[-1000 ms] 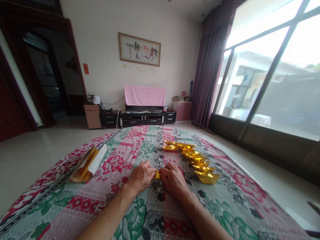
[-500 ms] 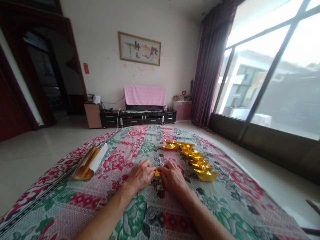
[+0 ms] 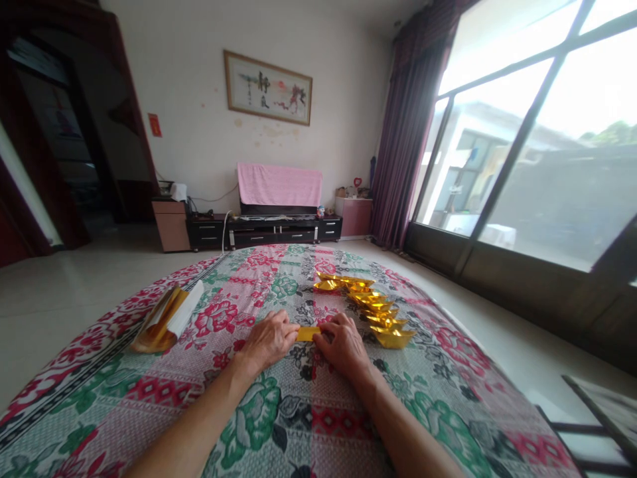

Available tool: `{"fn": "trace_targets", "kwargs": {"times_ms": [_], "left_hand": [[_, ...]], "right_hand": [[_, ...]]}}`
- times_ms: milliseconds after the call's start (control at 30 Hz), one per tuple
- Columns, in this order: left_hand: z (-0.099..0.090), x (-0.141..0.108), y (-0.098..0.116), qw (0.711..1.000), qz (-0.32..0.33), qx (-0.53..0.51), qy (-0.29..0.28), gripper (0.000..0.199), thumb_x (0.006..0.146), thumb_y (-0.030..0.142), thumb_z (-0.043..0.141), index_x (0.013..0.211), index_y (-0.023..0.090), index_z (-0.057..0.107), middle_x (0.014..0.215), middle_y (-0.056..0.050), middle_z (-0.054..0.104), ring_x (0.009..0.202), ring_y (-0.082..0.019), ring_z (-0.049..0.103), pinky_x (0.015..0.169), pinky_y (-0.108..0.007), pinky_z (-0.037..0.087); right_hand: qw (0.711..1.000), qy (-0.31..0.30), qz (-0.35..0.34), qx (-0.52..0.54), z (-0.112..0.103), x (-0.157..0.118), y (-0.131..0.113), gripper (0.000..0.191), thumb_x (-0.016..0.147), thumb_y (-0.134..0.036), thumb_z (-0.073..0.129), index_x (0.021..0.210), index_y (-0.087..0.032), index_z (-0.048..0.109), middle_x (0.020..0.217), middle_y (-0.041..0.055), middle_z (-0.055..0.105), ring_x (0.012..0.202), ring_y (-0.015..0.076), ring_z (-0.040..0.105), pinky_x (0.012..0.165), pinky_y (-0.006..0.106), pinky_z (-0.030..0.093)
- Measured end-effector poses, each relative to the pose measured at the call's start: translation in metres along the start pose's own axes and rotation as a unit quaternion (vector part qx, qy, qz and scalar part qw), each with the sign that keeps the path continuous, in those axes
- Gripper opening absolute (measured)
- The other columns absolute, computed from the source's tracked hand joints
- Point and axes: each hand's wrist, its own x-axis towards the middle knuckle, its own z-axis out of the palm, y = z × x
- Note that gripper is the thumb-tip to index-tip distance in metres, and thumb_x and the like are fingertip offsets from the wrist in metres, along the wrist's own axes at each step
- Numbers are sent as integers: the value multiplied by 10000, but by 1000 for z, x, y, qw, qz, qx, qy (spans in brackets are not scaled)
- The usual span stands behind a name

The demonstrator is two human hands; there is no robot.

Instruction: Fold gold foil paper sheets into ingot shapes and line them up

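A narrow folded strip of gold paper stretches between my two hands, just above or on the patterned tablecloth. My left hand pinches its left end between thumb and fingers. At the other end, the fingers of my right hand are closed on the paper. Both ends of the strip are hidden under my fingers. To the right of my right hand, several folded gold paper ingots stand in a slanting row that runs away toward the back.
On the left of the round table lies a stack of gold paper sheets with a white side curled up. A flowered cloth covers the table. Beyond it stand a low black cabinet and a pink-covered screen. Tall windows are at right.
My hands have moved slightly apart, so a longer piece of the gold strip shows between them. The whole view has shifted a little to the right.
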Motion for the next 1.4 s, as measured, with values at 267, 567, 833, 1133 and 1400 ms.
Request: {"fn": "trace_targets", "kwargs": {"times_ms": [267, 567, 833, 1133, 1400], "left_hand": [[-2, 3, 12, 999, -17, 47, 8, 263, 832, 259, 416, 751, 212, 662, 796, -51, 537, 815, -180, 489, 726, -283, 403], [3, 7, 30, 996, 2, 79, -30, 306, 842, 100, 321, 919, 210, 596, 857, -62, 538, 817, -181, 488, 717, -280, 411], [-1, 5, 27, 997, 0, 72, -30, 332, 844, 135, 328, 923, 238, 633, 871, -65, 533, 826, -189, 483, 692, -278, 418], [-11, -1, 3, 996, -51, 54, -53, 331, 804, 174, 373, 909, 244, 679, 866, -55, 566, 841, -190, 504, 731, -275, 420], [-13, 1, -21, 986, -156, 56, -6, 283, 761, 124, 397, 757, 168, 676, 820, -73, 614, 789, -187, 574, 701, -270, 433]], "right_hand": [[996, 20, 80, -40, 4, 10, -10, 290, 809, -395, 519, 660, -207, 682, 773, 68, 564, 775, 173, 501, 752, 289, 373], [994, 31, 84, -69, 10, 10, -10, 209, 763, -383, 559, 661, -211, 619, 809, 77, 553, 781, 201, 482, 689, 298, 354], [994, 32, 85, -68, 12, 10, -8, 209, 764, -383, 549, 666, -211, 616, 820, 79, 552, 773, 199, 475, 680, 294, 341], [992, 18, 105, -71, 9, 11, -11, 218, 756, -387, 537, 691, -206, 638, 836, 56, 552, 786, 180, 464, 691, 265, 315], [992, 19, 96, -81, 12, 10, -8, 232, 772, -403, 514, 732, -213, 639, 847, 57, 553, 797, 187, 462, 677, 269, 299]]}}
